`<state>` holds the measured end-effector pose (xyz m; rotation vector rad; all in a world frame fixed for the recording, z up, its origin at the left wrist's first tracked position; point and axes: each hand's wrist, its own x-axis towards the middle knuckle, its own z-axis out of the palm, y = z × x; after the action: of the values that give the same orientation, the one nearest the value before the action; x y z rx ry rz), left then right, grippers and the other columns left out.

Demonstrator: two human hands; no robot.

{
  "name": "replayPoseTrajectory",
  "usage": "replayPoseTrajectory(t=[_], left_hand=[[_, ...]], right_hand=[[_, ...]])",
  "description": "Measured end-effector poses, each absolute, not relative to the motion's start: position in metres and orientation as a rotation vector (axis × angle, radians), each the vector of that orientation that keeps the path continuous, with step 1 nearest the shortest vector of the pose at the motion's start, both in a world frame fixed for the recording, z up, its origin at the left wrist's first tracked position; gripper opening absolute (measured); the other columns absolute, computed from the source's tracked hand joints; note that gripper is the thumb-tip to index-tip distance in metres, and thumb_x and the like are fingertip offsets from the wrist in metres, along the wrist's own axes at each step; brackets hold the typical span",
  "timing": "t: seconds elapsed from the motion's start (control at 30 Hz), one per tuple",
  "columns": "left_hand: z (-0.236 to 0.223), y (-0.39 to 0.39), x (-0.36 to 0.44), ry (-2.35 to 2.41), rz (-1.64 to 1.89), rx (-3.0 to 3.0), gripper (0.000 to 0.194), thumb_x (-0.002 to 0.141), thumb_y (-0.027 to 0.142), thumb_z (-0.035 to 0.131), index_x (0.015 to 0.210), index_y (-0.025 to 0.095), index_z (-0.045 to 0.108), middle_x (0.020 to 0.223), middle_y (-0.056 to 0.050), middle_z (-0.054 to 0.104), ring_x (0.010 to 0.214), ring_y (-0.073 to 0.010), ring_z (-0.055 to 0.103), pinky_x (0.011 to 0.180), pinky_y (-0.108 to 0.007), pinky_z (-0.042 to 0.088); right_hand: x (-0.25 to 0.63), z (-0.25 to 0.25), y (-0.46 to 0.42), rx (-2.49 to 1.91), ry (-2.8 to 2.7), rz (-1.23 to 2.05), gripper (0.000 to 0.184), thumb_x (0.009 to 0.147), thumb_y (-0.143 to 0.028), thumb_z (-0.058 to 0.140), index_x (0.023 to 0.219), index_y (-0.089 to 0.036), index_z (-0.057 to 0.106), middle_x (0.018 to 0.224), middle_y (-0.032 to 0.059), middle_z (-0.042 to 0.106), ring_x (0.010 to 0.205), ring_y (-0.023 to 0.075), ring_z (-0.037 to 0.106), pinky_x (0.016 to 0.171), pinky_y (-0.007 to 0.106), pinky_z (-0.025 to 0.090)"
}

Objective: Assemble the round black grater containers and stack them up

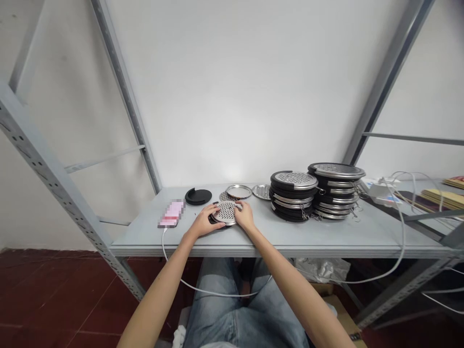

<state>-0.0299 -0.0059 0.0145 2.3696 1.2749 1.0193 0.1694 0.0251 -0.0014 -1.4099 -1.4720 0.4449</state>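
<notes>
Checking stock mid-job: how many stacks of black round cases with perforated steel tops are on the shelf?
2. Both stand on the shelf, beyond the right hand: the left stack and the right stack, close together.

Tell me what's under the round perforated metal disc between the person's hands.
Only a black rim peeks out beneath the perforated metal disc; whatever else lies under it is hidden by the disc itself.

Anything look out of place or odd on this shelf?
The phone is pixelated, and its white cable droops over the front edge of the grey shelf, looping in front of the person's jeans, where it might snag.
</notes>
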Motion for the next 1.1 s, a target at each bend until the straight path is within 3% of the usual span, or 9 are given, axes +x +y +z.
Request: replayPoseTrajectory(t=[0.43,0.63,0.73,0.9,1.1], left_hand=[[0.016,-0.007,-0.029,1.289,0.979,2.381,0.067,0.067,0.054,0.075,0.123,0.019,0.061,0.14,-0.014,0.049,0.135,-0.0289,0.039,0.114,-0.045,0.029],[0.014,-0.004,-0.029,1.478,0.982,2.285,0.101,0.059,0.061,0.077,0.142,0.018,0.037,0.153,-0.016,0.028,0.144,-0.0339,0.019,0.114,-0.05,0.025],[0.015,-0.003,-0.029,1.481,0.953,2.243,0.107,0.058,0.06,0.078,0.144,0.017,0.032,0.15,-0.016,0.033,0.142,-0.0342,0.024,0.114,-0.049,0.026],[0.017,-0.005,-0.03,1.429,1.005,2.25,0.101,0.056,0.056,0.08,0.14,0.018,0.038,0.146,-0.015,0.041,0.136,-0.033,0.037,0.113,-0.046,0.029],[0.016,-0.005,-0.033,1.41,1.012,2.244,0.099,0.056,0.054,0.081,0.139,0.018,0.04,0.146,-0.014,0.041,0.136,-0.031,0.037,0.114,-0.044,0.029]], right_hand=[[0.171,0.004,0.019,-1.557,-1.392,0.36,0.037,0.078,-0.025,0.05,0.111,-0.011,0.062,0.112,0.0143,0.066,0.11,0.0269,0.057,0.1,0.035,0.039],[0.172,0.007,0.019,-1.632,-1.459,0.449,0.044,0.082,-0.027,0.047,0.118,-0.006,0.062,0.118,0.018,0.065,0.115,0.0301,0.057,0.102,0.038,0.038],[0.174,0.006,0.02,-1.603,-1.468,0.473,0.045,0.082,-0.029,0.048,0.12,-0.008,0.061,0.121,0.0156,0.064,0.117,0.0278,0.057,0.102,0.036,0.039],[0.178,0.005,0.018,-1.543,-1.488,0.517,0.043,0.08,-0.032,0.052,0.116,-0.011,0.064,0.117,0.0125,0.067,0.11,0.0251,0.061,0.098,0.033,0.043],[0.18,0.006,0.017,-1.496,-1.474,0.56,0.041,0.077,-0.032,0.058,0.111,-0.011,0.066,0.109,0.0123,0.07,0.104,0.0241,0.064,0.095,0.032,0.046]])
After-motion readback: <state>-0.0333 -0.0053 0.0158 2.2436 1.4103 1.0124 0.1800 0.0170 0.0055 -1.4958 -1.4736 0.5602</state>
